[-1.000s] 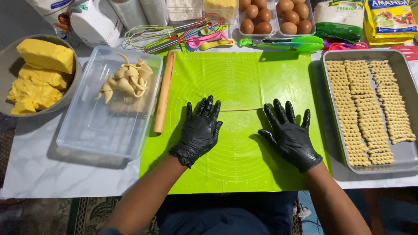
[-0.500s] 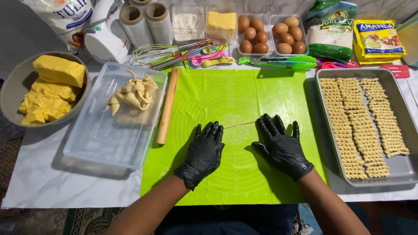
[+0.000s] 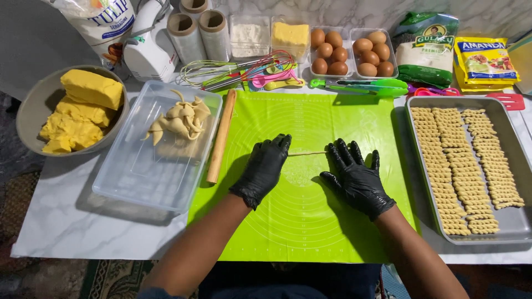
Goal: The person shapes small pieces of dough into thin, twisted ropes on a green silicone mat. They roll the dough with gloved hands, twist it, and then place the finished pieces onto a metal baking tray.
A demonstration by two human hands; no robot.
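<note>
You were mid-roll — left hand (image 3: 264,169) and right hand (image 3: 354,178) lay open and flat, gripping nothing, on a thin dough rope (image 3: 306,154) at the green mat's (image 3: 310,232) centre — twisting probably followed, toward the tray (image 3: 512,221) at three o'clock.

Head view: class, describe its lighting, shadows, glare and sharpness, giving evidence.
Head view: even, bright lighting; the left hand and right hand cast soft shadows on the green mat; faint sheen shows on the black gloves and the clear plastic tray; the dough strand and the baking tray are sharp, without motion blur.
</note>
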